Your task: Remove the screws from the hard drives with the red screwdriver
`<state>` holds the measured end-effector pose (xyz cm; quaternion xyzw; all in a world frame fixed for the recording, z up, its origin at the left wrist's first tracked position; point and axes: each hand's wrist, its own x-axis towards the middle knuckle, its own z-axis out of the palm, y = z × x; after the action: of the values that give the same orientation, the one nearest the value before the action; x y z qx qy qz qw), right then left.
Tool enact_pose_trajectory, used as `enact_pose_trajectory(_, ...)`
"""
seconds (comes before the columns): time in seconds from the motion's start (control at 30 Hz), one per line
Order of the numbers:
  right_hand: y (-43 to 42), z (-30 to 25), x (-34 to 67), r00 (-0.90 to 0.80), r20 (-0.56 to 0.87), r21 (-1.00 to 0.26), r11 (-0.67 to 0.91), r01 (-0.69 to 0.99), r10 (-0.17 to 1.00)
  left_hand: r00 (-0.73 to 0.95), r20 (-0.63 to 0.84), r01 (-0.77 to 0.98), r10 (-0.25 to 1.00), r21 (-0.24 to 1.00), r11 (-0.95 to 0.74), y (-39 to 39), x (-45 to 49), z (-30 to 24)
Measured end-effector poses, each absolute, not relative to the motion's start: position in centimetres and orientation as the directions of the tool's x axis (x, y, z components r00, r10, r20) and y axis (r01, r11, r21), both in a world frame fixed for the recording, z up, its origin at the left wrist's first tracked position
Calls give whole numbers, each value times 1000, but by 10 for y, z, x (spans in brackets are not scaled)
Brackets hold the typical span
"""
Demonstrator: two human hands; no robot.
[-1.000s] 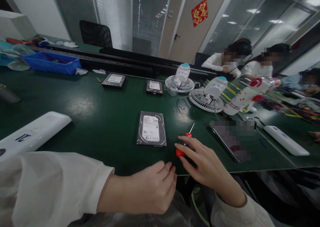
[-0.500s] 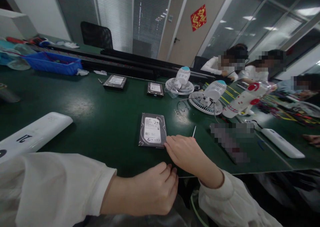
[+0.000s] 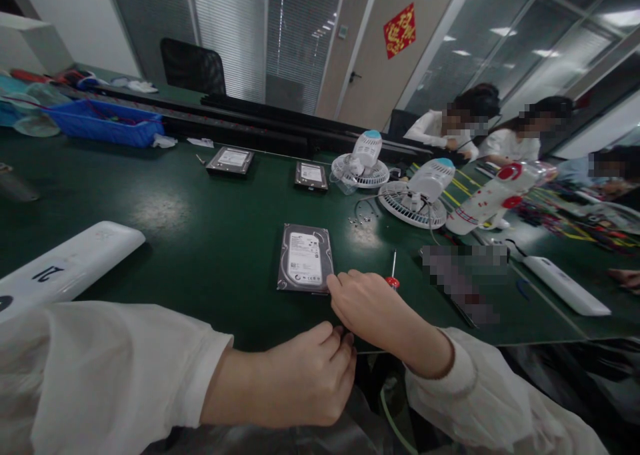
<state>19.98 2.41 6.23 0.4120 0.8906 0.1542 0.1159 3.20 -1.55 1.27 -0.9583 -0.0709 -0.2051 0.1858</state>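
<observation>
The right hand is curled at the near right corner of the drive, the left hand curled just beside; whether either holds anything, I cannot tell. The drive lies label up. Rightward is a screwdriver; beyond, metal bits, 2 fans, 2 other drives.

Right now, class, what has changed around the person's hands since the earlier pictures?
The right hand moved left, from fingers on the screwdriver to near the hard drive's near right corner. The screwdriver shifted slightly right, its shaft pointing more directly away; its handle is hidden, so whether the grip was released is unclear. The left hand stayed curled near the table edge; the hard drive stayed put.
</observation>
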Motion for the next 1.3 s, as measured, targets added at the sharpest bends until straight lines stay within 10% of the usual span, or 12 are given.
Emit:
enact_pose_trajectory(0.77,35,70,203,-655,-136,276,663,695,743,895,439,229,73,-313,-922,-15,32,9)
enact_pose_trajectory(1.3,100,79,250,-542,-214,-465,404,788,812,902,426,222,74,-309,-925,-14,33,7)
